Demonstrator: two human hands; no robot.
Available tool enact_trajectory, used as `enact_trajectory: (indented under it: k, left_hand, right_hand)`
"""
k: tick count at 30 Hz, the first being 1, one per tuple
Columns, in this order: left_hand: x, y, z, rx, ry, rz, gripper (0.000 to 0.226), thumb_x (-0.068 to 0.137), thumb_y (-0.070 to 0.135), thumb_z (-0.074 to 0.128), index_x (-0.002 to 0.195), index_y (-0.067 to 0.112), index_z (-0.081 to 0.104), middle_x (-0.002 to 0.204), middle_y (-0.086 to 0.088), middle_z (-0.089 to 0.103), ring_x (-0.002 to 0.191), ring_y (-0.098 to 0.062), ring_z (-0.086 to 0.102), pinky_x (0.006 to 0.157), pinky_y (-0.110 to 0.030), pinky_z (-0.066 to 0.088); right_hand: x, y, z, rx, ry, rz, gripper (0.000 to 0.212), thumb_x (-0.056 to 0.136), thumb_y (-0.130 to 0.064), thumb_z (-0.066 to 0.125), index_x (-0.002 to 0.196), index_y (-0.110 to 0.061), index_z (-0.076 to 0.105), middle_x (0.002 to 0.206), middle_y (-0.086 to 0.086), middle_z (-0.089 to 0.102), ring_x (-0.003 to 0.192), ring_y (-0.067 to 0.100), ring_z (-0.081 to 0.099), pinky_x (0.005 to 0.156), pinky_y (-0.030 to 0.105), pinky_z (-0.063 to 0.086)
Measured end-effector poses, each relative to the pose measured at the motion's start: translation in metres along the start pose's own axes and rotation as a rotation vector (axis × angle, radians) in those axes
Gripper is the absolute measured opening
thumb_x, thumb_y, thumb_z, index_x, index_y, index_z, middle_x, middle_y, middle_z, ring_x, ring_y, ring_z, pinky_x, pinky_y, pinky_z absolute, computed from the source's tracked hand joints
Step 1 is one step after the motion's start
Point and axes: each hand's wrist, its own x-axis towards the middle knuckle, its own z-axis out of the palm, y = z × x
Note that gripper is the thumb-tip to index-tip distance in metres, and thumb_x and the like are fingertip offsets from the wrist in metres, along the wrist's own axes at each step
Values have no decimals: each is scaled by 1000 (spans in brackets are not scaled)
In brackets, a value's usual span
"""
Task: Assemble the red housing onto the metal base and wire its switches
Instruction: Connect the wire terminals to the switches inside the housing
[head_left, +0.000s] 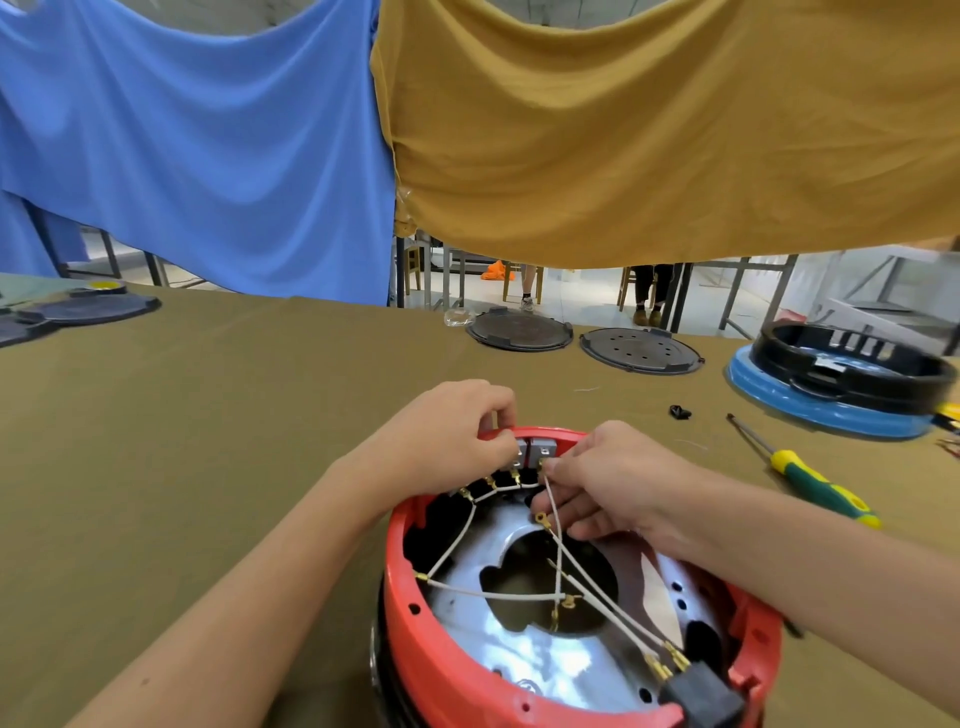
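The round red housing (415, 639) sits over the shiny metal base (524, 660) near the table's front edge. Two grey switches (540, 452) are set in its far rim. My left hand (452, 436) curls over that rim and pinches the left switch. My right hand (608, 483) pinches a white wire (553, 506) with a brass terminal at the right switch. Several white wires with brass terminals cross the inside, some running to a black connector block (701, 696) at the near right.
A yellow-green screwdriver (810, 480) lies to the right. Beyond it a black ring rests on a blue ring (831, 410). Two dark round plates (519, 328) (641, 351) lie farther back, more dark plates (83, 309) at far left. Blue and mustard cloths hang above.
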Motion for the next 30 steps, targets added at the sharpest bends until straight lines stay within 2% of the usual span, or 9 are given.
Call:
enact_trajectory:
  k: [3, 6, 9, 11, 14, 16, 22, 27, 30]
  left_hand:
    - [0, 0, 0, -15, -8, -11, 5, 89, 27, 57, 86, 23, 60, 78, 9, 54, 72, -4, 50, 62, -27, 36]
    - [1, 0, 0, -4, -11, -11, 5, 89, 28, 57, 86, 25, 59, 78, 10, 53, 72, -3, 49, 60, -24, 33]
    - [0, 0, 0, -12, -11, -15, 5, 89, 27, 57, 86, 23, 60, 77, 9, 53, 71, -3, 49, 60, -24, 34]
    - [-1, 0, 0, -26, -10, -14, 5, 89, 26, 57, 86, 22, 60, 76, 9, 54, 71, -3, 49, 61, -25, 36]
    - [0, 1, -1, -20, -21, -5, 5, 88, 27, 58, 84, 24, 59, 79, 8, 55, 72, -3, 50, 62, -27, 37]
    - [0, 2, -2, -25, -25, -1, 7, 88, 27, 58, 82, 26, 57, 78, 9, 55, 72, -2, 49, 62, -26, 37]
    - [0, 1, 0, -51, -17, -22, 6, 88, 27, 58, 82, 27, 58, 78, 9, 55, 71, -2, 50, 62, -26, 38]
    - [0, 0, 1, -65, -21, -41, 7, 87, 29, 58, 80, 30, 56, 76, 12, 54, 72, -3, 50, 62, -27, 38]
    - [0, 0, 1, -71, -19, -45, 7, 87, 29, 58, 80, 30, 56, 75, 12, 54, 71, -2, 50, 61, -26, 36]
  right_hand:
    - [-4, -1, -8, -98, 12, -40, 22, 99, -15, 59, 93, 5, 65, 68, 12, 72, 46, 16, 62, 41, 21, 48]
    - [-8, 2, -10, -432, 103, -154, 28, 93, -28, 66, 79, -5, 71, 64, 7, 73, 47, 17, 66, 46, 25, 54]
    - [-7, 4, -7, -666, 215, -272, 25, 89, -32, 68, 73, -14, 72, 67, 5, 73, 62, 22, 71, 68, 37, 61]
    - [-6, 4, -7, -696, 268, -324, 17, 85, -28, 69, 72, -18, 72, 70, 2, 73, 72, 24, 71, 73, 36, 59]
    - [-3, 4, -6, -731, 305, -379, 12, 80, -25, 70, 69, -19, 72, 68, -2, 71, 73, 19, 68, 64, 27, 51]
    - [-2, 5, -4, -755, 320, -404, 11, 79, -25, 70, 69, -19, 72, 67, -1, 70, 71, 19, 67, 62, 26, 48]
    - [1, 8, -10, -719, 302, -396, 21, 85, -30, 67, 70, -17, 73, 66, 1, 71, 68, 20, 67, 66, 30, 55]
    - [-6, 0, -23, -691, 282, -390, 20, 90, -33, 65, 74, -23, 73, 63, -5, 71, 54, 7, 65, 51, 21, 54]
    - [-9, -2, -22, -715, 147, -330, 23, 83, -40, 72, 70, -21, 73, 62, -4, 72, 57, 9, 67, 61, 28, 59]
